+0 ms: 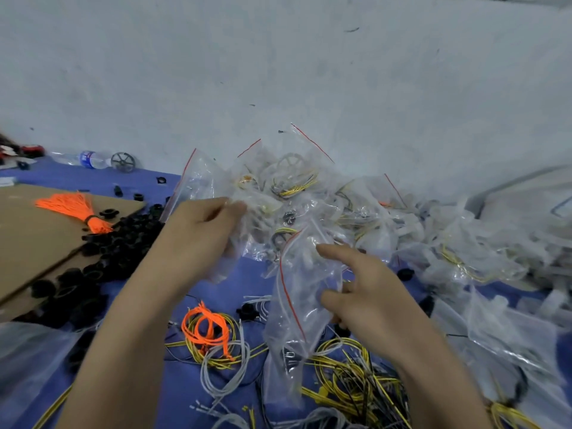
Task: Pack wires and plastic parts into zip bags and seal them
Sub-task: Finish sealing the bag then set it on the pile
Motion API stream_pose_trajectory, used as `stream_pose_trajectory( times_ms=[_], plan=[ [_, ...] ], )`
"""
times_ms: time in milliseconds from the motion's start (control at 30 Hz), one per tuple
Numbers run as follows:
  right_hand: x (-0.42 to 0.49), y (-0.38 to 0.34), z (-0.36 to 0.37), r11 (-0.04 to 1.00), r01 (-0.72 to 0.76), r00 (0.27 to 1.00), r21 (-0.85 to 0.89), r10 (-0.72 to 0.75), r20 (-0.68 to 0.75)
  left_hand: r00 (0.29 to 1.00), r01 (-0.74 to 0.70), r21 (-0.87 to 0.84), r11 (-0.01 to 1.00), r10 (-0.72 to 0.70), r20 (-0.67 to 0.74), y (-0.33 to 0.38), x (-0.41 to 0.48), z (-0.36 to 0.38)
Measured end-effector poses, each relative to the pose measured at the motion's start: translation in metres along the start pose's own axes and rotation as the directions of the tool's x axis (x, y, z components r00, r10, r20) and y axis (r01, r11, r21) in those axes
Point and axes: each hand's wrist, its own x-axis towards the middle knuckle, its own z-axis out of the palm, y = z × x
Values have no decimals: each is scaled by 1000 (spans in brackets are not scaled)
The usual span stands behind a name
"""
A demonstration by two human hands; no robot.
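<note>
Two hands work at the pile of bags (312, 193). Our left hand (201, 233) pinches a filled bag (213, 178) at its left edge, and our right hand (359, 292) rests spread-fingered on the nearer zip bag (291, 317). We should probably flatten its red strip (289, 294), then press along it.

One wide-angle camera sits at the person's head and faces forward and down. It looks from close range: the left hand (201, 230) and right hand (365, 292) reach from the bottom edge to mid-frame. The blue table cover (247, 280) fills the lower half, and a pale wall (278, 72) curves across the upper half.
</note>
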Motion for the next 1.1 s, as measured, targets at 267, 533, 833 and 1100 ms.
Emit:
stream_pose_trajectory(
  times_ms=[267,533,833,1100],
  plan=[
    [-1,-18,8,982,144,987,120,-151,49,950,-218,37,975,203,235,25,-27,33],
    [-5,-15,-8,985,124,992,118,-120,-39,842,-59,171,983,-43,538,14,-26,47],
    [1,-5,-12,965,-38,994,261,63,-86,766,-160,438,885,-169,621,6,-27,35],
    [12,108,-40,877,-477,829,54,470,-302,840,-451,432,781,209,500,-10,-4,31]
  ],
)
